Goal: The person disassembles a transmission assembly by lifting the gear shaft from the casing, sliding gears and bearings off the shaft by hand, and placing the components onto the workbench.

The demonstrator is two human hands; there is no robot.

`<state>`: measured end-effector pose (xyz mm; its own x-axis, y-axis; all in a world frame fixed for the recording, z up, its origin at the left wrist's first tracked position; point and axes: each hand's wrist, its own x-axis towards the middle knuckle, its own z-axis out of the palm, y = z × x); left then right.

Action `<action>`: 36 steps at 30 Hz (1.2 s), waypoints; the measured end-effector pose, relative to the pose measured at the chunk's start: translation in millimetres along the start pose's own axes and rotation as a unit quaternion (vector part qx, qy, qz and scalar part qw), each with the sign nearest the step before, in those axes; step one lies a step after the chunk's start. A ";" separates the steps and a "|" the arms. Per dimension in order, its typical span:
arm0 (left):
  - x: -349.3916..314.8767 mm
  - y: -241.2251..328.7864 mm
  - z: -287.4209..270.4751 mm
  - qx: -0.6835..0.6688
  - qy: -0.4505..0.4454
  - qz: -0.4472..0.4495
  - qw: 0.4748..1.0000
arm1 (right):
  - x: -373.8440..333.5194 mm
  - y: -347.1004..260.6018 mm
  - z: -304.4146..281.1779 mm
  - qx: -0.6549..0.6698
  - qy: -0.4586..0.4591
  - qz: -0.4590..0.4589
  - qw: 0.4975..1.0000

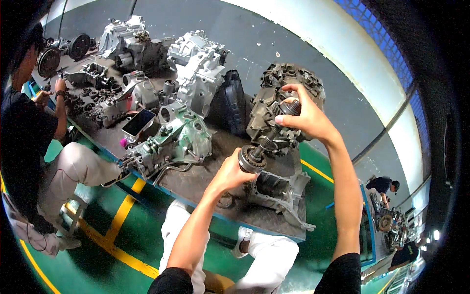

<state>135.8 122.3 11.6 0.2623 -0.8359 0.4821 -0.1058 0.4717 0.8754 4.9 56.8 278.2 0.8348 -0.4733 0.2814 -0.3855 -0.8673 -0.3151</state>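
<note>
A metal gear shaft [267, 143] is held at a slant above the table, its upper end leaning right and away from me. My left hand [229, 172] is closed round the wide ringed gear [252, 159] at its lower end. Up at the other end, my right hand [313, 120] curls thumb and fingers about the small toothed end [290, 107]. Behind the shaft stands a dark, greasy gearbox [262, 105]. An open-topped metal housing [279, 190] lies below it, near the table's front edge, and a small round gear [225, 200] rests beside my left wrist.
Silver gearbox casings [196, 68] and a green-stained casing [183, 134] crowd the table's middle and left. A phone [138, 122] leans among the parts. At the far left a person [29, 117] handles small parts. Others work at another table [369, 230] on the right.
</note>
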 end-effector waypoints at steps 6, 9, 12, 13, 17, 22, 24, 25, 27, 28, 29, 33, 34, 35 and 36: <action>-1.8 5.7 -1.6 0.003 0.007 -0.001 1.000 | -4.5 28.2 37.2 0.106 0.056 0.038 0.992; -1.5 8.4 -2.3 0.003 0.004 -0.013 1.000 | -14.8 26.2 60.1 0.072 0.053 0.046 0.995; -1.5 7.4 -4.8 0.004 0.001 -0.036 0.999 | -23.4 27.7 87.2 0.070 0.048 0.060 0.995; -1.8 4.8 -2.9 0.000 0.013 -0.025 1.000 | -26.7 31.6 94.1 0.080 0.038 0.029 0.996; 2.0 2.7 -2.0 -0.007 0.023 -0.004 1.000 | -35.7 42.8 113.1 0.132 0.021 0.000 0.991; -2.3 13.7 -2.3 -0.010 0.000 -0.033 0.999 | -50.4 67.1 129.6 0.311 0.001 -0.008 0.950; -1.4 10.8 -1.4 -0.013 -0.009 -0.030 0.999 | -55.3 73.4 135.3 0.318 0.019 -0.033 0.947; -1.2 10.2 -0.6 -0.015 -0.017 -0.027 0.999 | -56.3 73.4 140.3 0.341 0.045 -0.029 0.939; -0.6 10.9 4.0 -0.014 -0.010 -0.031 0.999 | -61.1 69.3 145.9 0.364 0.085 -0.009 0.927; -0.7 11.1 6.3 -0.014 -0.002 -0.035 0.999 | -63.1 66.7 150.3 0.365 0.087 -0.006 0.927; -0.3 10.5 8.1 -0.014 -0.005 -0.036 0.999 | -64.6 64.2 155.0 0.380 0.130 0.006 0.916; -1.2 4.2 12.9 0.025 0.024 -0.023 0.999 | -64.6 59.6 178.7 0.360 0.252 0.053 0.897; 0.1 3.0 11.9 0.021 0.036 -0.021 0.999 | -64.1 52.6 180.4 0.346 0.273 0.059 0.896; 0.6 3.7 12.6 0.034 0.041 -0.023 0.998 | -65.9 57.1 180.8 0.317 0.258 0.093 0.908; 1.9 1.8 14.7 0.035 0.041 -0.024 0.998 | -70.8 55.1 179.3 0.318 0.258 0.092 0.908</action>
<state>122.0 117.4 14.6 0.3456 -0.8297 0.4384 -0.1578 0.4091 0.8987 -5.0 70.3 78.4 0.4206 -0.7531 0.5060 -0.0583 -0.5790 -0.8133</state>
